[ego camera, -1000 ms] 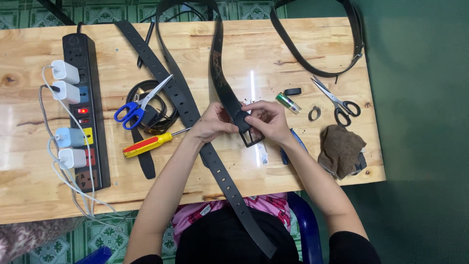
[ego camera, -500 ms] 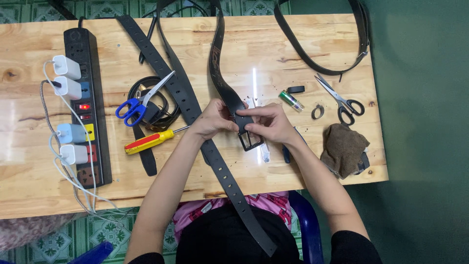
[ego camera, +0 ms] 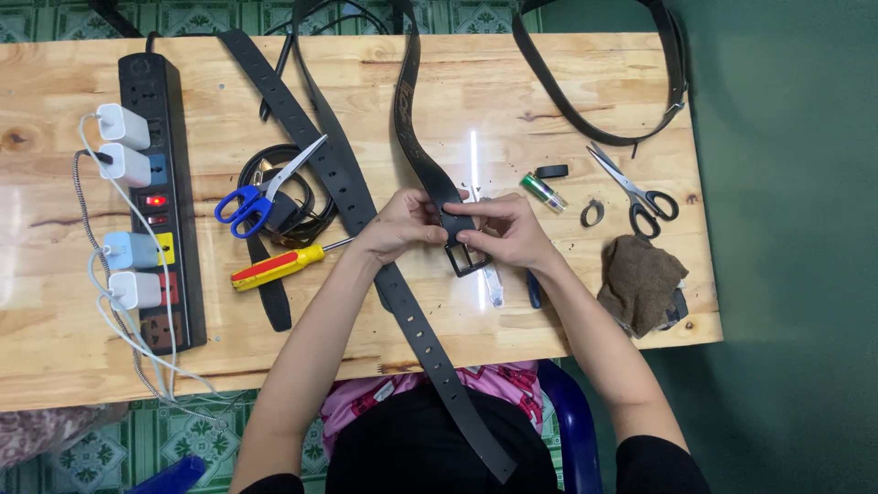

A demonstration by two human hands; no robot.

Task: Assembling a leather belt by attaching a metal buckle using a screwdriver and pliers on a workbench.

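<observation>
Between the fingertips of both hands sits a black belt [ego camera: 430, 174], its square buckle [ego camera: 467, 259] just below them. Left hand [ego camera: 400, 224] pinches the strap from the side, wrist bent inward; right hand [ego camera: 508, 230] curls over it, fingers clenched on the strap near the buckle.

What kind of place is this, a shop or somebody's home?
Probably a small home workbench for leather-belt work. A wooden table on a tiled floor holds several black belts, scissors and a screwdriver. Both hands hold a belt at its buckle.
</observation>
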